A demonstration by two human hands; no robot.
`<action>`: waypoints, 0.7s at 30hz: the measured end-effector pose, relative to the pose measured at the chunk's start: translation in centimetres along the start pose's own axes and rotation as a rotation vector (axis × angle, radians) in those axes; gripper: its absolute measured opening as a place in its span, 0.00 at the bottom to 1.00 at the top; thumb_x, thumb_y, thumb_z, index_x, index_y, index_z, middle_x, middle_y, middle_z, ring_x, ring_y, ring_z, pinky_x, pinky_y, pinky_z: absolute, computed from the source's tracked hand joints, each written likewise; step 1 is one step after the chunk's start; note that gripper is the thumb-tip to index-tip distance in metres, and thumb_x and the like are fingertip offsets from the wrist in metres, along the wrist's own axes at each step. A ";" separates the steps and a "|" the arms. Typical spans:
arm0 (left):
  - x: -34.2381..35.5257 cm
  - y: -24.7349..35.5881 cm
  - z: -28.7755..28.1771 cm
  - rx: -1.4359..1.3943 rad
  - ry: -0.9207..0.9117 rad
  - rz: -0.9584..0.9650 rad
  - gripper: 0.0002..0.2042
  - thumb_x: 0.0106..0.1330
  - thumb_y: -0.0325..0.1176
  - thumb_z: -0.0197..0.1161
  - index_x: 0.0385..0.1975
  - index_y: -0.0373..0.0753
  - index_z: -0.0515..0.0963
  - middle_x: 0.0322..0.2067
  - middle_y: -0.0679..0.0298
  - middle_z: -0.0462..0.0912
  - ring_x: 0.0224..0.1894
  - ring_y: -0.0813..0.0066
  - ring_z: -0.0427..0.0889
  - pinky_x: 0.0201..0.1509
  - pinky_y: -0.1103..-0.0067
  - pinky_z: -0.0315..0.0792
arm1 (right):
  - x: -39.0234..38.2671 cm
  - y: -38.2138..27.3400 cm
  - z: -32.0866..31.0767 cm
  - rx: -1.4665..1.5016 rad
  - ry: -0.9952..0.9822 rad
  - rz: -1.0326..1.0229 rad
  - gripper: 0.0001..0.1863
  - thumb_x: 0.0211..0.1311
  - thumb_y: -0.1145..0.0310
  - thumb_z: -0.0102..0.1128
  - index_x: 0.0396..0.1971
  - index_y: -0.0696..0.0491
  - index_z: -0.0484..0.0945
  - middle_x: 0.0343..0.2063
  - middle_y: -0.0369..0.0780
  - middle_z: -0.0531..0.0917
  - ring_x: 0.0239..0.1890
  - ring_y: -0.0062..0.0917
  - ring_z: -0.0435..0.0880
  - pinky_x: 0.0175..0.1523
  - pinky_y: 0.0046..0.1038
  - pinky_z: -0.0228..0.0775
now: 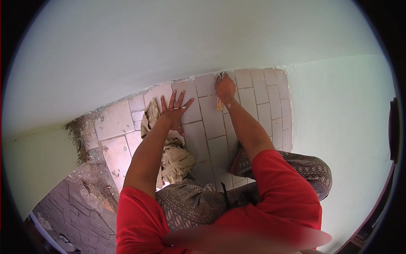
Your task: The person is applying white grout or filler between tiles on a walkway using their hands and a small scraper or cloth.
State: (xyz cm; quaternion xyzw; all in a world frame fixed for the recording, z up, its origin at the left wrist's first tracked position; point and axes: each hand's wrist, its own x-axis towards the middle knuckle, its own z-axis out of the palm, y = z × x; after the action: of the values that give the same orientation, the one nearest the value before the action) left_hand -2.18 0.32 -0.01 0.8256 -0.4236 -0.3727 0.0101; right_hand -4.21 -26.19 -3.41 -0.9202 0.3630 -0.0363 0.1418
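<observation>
My right hand (225, 87) is closed around a scraper with a yellowish handle (219, 104), which sticks out below the fist. The scraper's far end is at the tiles close to the foot of the pale wall, mostly hidden by my fingers. My left hand (173, 115) rests on the tiled floor (196, 136), fingers spread wide and holding nothing. A crumpled beige cloth (176, 160) lies under and beside my left forearm, near my left hand.
A pale wall (203, 38) runs along the far side, meeting a light green wall (338, 110) at the right corner. At the left, a broken, dirty patch (95, 169) borders darker paving (72, 211). My folded legs in patterned trousers (190, 207) take up the near floor.
</observation>
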 end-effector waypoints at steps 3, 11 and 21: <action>-0.1 -0.2 0.2 0.001 -0.006 -0.009 0.78 0.28 0.55 0.87 0.78 0.67 0.29 0.79 0.59 0.18 0.79 0.49 0.16 0.72 0.34 0.24 | 0.4 0.4 -0.1 -0.011 0.002 -0.021 0.18 0.70 0.57 0.54 0.44 0.58 0.78 0.36 0.53 0.87 0.42 0.52 0.86 0.50 0.49 0.78; -0.2 -0.2 0.3 0.003 -0.021 -0.014 0.78 0.28 0.55 0.87 0.78 0.67 0.29 0.79 0.59 0.19 0.79 0.49 0.16 0.72 0.33 0.24 | -0.5 -0.2 0.5 -0.036 -0.050 -0.097 0.19 0.70 0.55 0.54 0.45 0.58 0.78 0.39 0.54 0.86 0.43 0.52 0.86 0.50 0.49 0.78; 0.3 0.1 0.2 0.008 0.008 -0.001 0.78 0.28 0.55 0.87 0.78 0.67 0.29 0.79 0.59 0.19 0.79 0.49 0.16 0.72 0.34 0.24 | -0.4 0.4 0.5 0.017 -0.003 -0.051 0.18 0.70 0.56 0.54 0.45 0.56 0.78 0.39 0.53 0.86 0.44 0.52 0.86 0.50 0.50 0.77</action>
State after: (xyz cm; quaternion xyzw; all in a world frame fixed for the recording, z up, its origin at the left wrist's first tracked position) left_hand -2.29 0.10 -0.28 0.8273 -0.4246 -0.3678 0.0085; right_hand -4.63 -26.10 -3.94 -0.9279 0.3391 -0.0417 0.1493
